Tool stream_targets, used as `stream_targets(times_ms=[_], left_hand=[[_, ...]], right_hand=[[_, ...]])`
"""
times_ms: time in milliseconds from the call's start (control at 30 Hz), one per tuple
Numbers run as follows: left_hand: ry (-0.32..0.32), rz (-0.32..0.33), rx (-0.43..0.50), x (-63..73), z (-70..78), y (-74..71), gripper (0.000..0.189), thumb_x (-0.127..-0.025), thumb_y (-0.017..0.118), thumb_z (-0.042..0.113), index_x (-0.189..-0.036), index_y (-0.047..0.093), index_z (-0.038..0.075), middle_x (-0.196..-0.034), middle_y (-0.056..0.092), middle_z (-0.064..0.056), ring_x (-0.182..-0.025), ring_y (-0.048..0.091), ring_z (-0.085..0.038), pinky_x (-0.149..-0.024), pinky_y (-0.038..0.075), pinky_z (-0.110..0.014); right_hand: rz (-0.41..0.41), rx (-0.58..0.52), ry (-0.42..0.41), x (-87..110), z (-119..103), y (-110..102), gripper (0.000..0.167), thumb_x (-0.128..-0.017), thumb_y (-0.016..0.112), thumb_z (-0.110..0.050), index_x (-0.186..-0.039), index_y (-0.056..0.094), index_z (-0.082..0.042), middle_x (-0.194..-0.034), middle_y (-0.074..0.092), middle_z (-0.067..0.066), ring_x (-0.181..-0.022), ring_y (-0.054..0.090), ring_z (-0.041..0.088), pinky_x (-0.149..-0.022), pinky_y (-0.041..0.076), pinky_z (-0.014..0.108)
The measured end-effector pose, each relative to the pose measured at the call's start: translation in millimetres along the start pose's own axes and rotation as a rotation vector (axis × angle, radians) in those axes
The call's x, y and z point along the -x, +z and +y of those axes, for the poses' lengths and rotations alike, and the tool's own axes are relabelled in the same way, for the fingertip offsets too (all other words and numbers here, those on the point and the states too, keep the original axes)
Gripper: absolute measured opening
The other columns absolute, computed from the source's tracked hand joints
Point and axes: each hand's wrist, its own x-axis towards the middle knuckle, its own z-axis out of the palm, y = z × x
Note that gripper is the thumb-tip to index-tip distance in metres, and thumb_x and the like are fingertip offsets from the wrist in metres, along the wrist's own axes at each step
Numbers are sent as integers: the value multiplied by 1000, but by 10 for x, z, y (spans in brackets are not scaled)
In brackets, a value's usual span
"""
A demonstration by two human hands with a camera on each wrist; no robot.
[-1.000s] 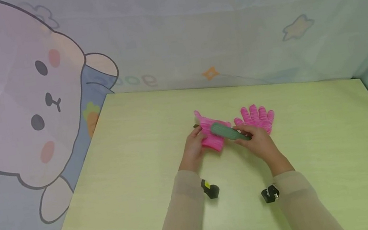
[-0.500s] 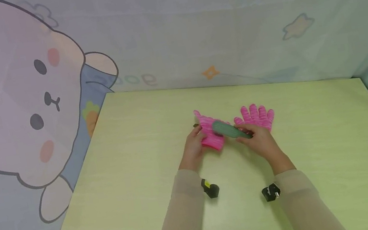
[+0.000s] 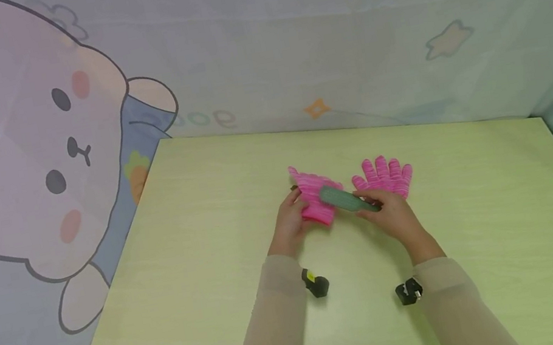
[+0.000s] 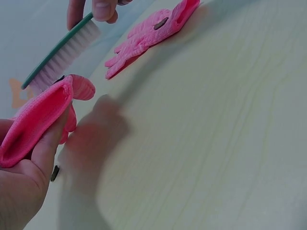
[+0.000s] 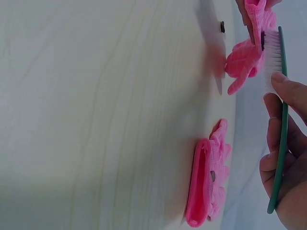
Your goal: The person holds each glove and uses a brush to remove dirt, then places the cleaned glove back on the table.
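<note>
My left hand (image 3: 288, 224) grips a pink striped knit glove (image 3: 311, 194) by its cuff, above the table. In the left wrist view the cuff opening of this glove (image 4: 36, 122) faces the camera. My right hand (image 3: 396, 216) holds a green brush (image 3: 343, 197) by its handle. White bristles (image 5: 273, 55) point at the held glove and meet it at a dark patch, as the right wrist view shows. A second pink glove (image 3: 385, 174) lies flat on the table with fingers spread, a dark spot (image 4: 160, 23) on it.
A small dark piece (image 4: 55, 173) lies on the pale yellow-green table (image 3: 197, 223), near the left hand. A cartoon-printed curtain (image 3: 287, 41) stands behind the table's far edge. Black wrist cameras (image 3: 317, 284) sit at both sleeves.
The brush shifts slightly to the right, then back down, over the held glove. That glove tilts a little leftward in my left hand. The second glove stays put.
</note>
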Motion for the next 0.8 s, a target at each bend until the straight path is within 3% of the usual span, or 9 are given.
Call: stream_targets(times_ms=[233, 567, 800], left_hand=[[0, -4, 18, 4, -5, 3, 51, -92, 40, -2, -142, 36, 7, -133, 46, -17, -113, 51, -28, -93, 46, -40], [2, -27, 16, -8, -36, 32, 50, -94, 40, 1, -143, 34, 7, -131, 48, -21, -105, 55, -26, -88, 48, -40], [-4, -9, 29, -11, -50, 21, 52, -92, 39, -2, -142, 35, 8, -132, 48, -19, -107, 55, -29, -89, 48, -40]], right_hand=[[26, -15, -8, 16, 24, -13, 42, -82, 70, -13, -122, 60, -9, -106, 63, 17, -95, 56, 31, -82, 48, 44], [2, 10, -40, -46, -114, 66, 42, -83, 70, -18, -123, 60, -12, -105, 62, 15, -96, 56, 30, -82, 49, 43], [-1, 19, -35, -6, -66, 66, 42, -83, 70, -18, -123, 60, -11, -108, 62, 17, -98, 57, 30, -84, 48, 45]])
